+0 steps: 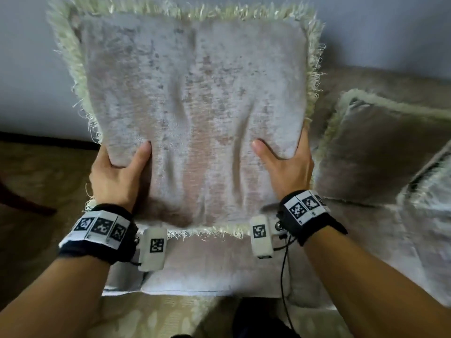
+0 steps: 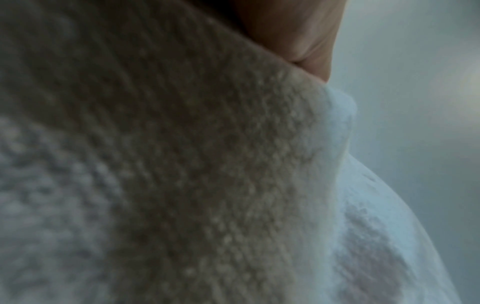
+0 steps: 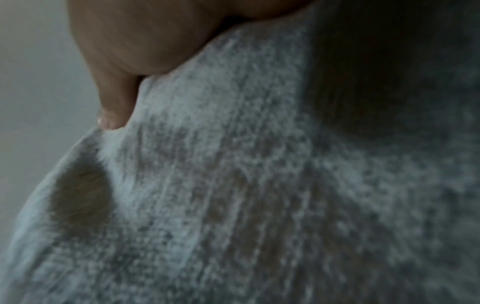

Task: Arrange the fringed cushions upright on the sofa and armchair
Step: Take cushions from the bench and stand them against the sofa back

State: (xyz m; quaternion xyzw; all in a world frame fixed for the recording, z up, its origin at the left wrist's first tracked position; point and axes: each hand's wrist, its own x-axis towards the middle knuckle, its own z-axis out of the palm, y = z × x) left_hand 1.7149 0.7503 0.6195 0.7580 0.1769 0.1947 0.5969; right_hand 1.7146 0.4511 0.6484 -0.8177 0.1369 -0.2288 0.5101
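Note:
A large square grey-beige cushion (image 1: 195, 111) with a pale green fringe is held up in front of me, above the sofa seat (image 1: 210, 267). My left hand (image 1: 117, 172) grips its lower left edge, thumb on the front face and fingers hidden behind. My right hand (image 1: 285, 164) grips the lower right edge the same way. The left wrist view is filled with the cushion fabric (image 2: 182, 164) under my thumb (image 2: 298, 30). The right wrist view shows my thumb (image 3: 116, 86) pressing a dent into the cushion fabric (image 3: 259, 185).
A second fringed cushion (image 1: 373, 152) leans upright against the sofa back at the right, with the edge of another cushion (image 1: 429, 198) further right. A grey wall is behind. Patterned carpet (image 1: 41, 172) and a dark wooden furniture leg (image 1: 22, 201) lie at the left.

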